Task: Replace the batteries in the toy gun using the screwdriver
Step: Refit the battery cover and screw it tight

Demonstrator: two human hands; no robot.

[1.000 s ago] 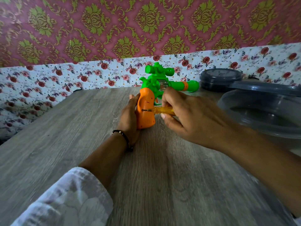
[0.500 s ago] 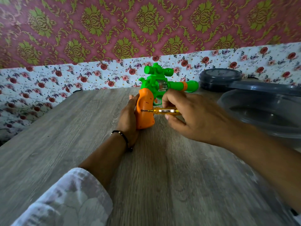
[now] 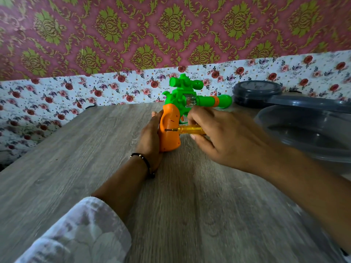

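A green toy gun [image 3: 182,99] with an orange grip stands upright on the wooden table [image 3: 76,168], barrel pointing right. My left hand [image 3: 150,137] holds the orange grip from its left side, fingers hidden behind it. My right hand [image 3: 224,135] pinches a yellow see-through screwdriver [image 3: 188,129] that lies level, its metal tip set against the right face of the orange grip. No batteries are in view.
A large clear plastic container [image 3: 311,133] with a grey lid stands at the right edge of the table. A round dark lidded tub [image 3: 256,92] sits behind it near the floral wall. The table's left edge runs diagonally toward me.
The screwdriver stays on the grip; my right hand has shifted slightly on its handle. The gun and my left hand have hardly moved.
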